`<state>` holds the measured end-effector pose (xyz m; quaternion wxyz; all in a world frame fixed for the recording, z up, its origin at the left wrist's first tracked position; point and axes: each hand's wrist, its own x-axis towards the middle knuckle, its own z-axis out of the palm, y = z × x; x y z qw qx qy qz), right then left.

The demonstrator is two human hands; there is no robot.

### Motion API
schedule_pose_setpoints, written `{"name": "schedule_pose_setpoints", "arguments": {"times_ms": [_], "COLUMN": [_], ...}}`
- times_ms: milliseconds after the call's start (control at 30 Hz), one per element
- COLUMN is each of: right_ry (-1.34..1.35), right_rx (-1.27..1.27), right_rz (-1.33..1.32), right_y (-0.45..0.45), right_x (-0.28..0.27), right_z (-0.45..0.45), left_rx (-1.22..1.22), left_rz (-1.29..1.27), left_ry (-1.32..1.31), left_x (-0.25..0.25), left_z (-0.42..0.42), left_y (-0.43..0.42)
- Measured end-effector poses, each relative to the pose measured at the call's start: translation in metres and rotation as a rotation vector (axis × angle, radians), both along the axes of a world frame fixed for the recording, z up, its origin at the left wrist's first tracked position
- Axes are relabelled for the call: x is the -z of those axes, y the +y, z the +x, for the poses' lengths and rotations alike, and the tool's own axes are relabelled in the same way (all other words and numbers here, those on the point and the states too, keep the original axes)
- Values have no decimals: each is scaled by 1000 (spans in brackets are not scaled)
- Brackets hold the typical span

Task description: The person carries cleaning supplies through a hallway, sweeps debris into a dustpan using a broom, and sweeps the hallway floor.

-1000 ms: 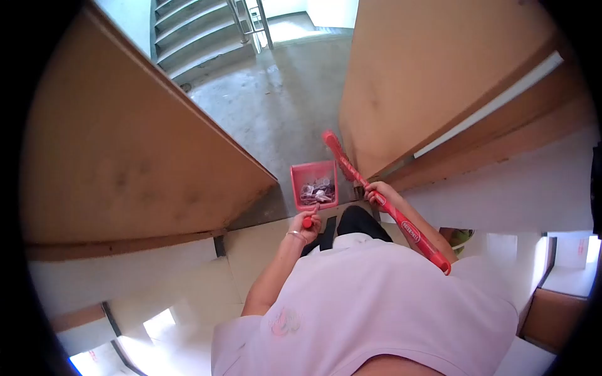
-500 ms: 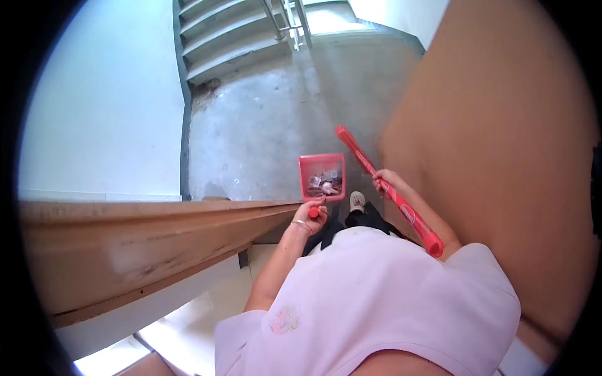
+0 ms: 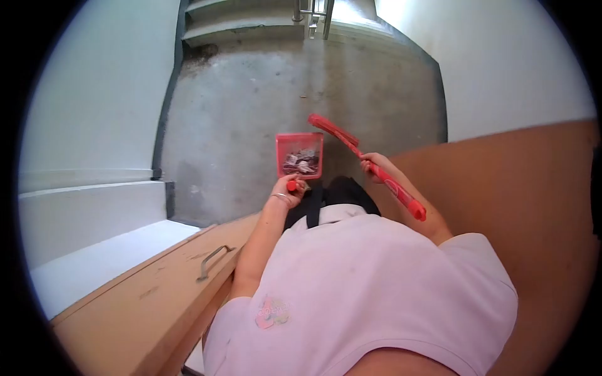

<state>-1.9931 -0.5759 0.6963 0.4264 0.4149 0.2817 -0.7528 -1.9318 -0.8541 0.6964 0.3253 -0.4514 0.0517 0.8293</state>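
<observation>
My left hand (image 3: 290, 187) is closed round the red-tipped handle of a pink dustpan (image 3: 299, 137). Crumpled litter (image 3: 302, 161), clear, white and dark, lies inside the pan. In my right hand (image 3: 376, 167), with the fingers wrapped round its red handle, is a broom (image 3: 396, 189). The red broom head points forward and left, its tip just beyond the dustpan's far right corner. Both tools are held in front of my body; I cannot tell how far above the floor they are.
Wooden doors stand at my left (image 3: 157, 294), with a metal handle (image 3: 215, 262), and at my right (image 3: 495, 207). Ahead spreads a grey concrete floor (image 3: 251, 88) with a small reddish scrap (image 3: 303, 96). Steps (image 3: 244, 28) and a metal railing (image 3: 313, 15) are at the far end.
I have moved forward through the doorway, and the left door now lies further back beside me. The dustpan and broom came along in my hands, the broom head swinging left.
</observation>
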Motion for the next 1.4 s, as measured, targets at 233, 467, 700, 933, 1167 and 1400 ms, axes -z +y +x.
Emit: {"name": "schedule_pose_setpoints", "arguments": {"times_ms": [233,467,700,933,1167,1400], "right_ry": [125,270,324,249,283,-2], "right_rx": [-165,-175,-198,-198,-591,-629], "right_rz": [277,348,360,362,508,332], "right_y": [13,23,3,2,41,65], "right_x": [17,37,74,134,129,28], "right_z": [-75,-155,-267,-301,-164,-77], "left_rx": [-15,63,46,96,102,113], "left_rz": [-151,-170,-184,-236,-243,-281], "left_ry": [-111,-238,-298,-271,-322,-340], "left_x": [45,58,57,59,83,97], "left_z": [-62,-101,-171,-201,-185,-190], "left_y": [33,53,57,67,64,77]}}
